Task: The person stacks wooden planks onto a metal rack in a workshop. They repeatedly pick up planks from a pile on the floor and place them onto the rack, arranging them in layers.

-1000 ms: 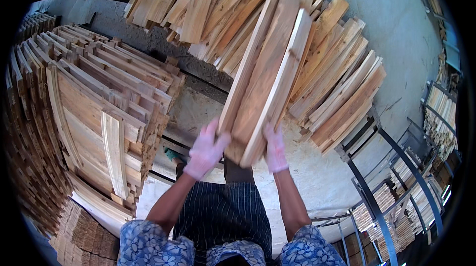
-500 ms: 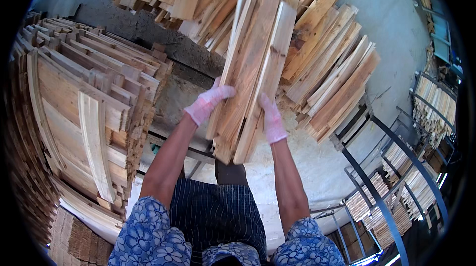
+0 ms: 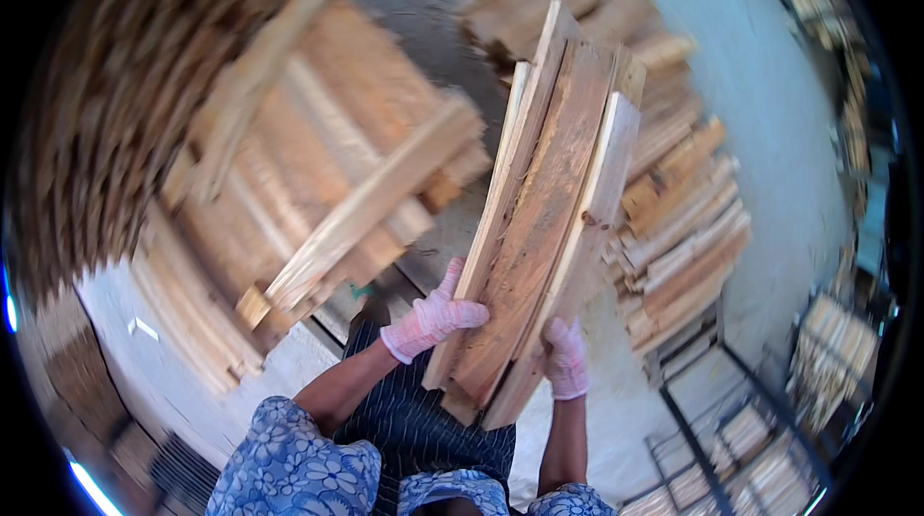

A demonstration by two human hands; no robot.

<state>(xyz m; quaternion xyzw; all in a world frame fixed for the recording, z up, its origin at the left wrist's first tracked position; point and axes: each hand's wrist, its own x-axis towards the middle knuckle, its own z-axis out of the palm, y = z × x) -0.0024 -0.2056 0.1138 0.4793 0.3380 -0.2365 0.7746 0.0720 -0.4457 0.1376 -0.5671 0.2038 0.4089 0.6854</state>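
Observation:
A bundle of several rough wooden boards [image 3: 539, 227] is held up in front of me, tilted with its far end leaning right. My left hand [image 3: 436, 312], in a pale pink knit glove, grips the bundle's left edge near its lower end, thumb and fingers wrapped on the wood. On the opposite edge my right hand [image 3: 564, 358], gloved alike, is closed round the outer board. The boards lie lengthwise side by side and partly overlap. Fingers beneath the bundle are hidden.
To the left stands a blurred stack of boards [image 3: 318, 150] with loose boards on top. A darker board pile [image 3: 135, 102] rises beyond it. Another heap of boards [image 3: 683, 237] lies right of the bundle. Black metal frame bars [image 3: 693, 439] stand at the lower right.
My view has swung left, bringing the left stack closer to the middle. Both hands still hold the bundle, which is now lower and further right in the picture.

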